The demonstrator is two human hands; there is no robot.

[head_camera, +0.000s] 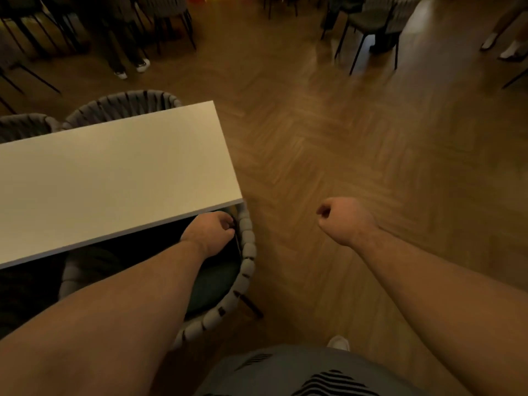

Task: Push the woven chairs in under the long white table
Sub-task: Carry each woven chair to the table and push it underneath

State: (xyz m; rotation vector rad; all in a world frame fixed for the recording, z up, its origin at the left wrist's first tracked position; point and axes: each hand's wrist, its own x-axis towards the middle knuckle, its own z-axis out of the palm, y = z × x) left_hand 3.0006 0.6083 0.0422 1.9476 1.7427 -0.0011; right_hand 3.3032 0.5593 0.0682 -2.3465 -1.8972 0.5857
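No writing or labels legible anywhere; no containers in sight.

Table (114, 178): long, white, smooth flat top with a thin straight edge, its end corner pointing toward the open floor. The landmark for all that follows.

Far-side chairs (123, 105): two grey woven backs, rounded, showing just above the table's far edge, tucked close against it.

Near chair (247, 252): at the table's near end corner. Curved back of thick grey cord wrapped on a dark frame, dark seat cushion, one thin dark leg showing. Its seat lies partly under the tabletop; the back stands clear of the near edge.

Left hand (210, 232): just below the table's near edge, fingers curled closed around the top rim of the near chair's back.

Floor (328, 144): wooden herringbone boards, beyond the table's end.

Right hand (343, 218): well off the table's end, over the floor, loosely fisted, holding nothing.

Background chairs (377, 21): dark, thin-legged, far past the table.
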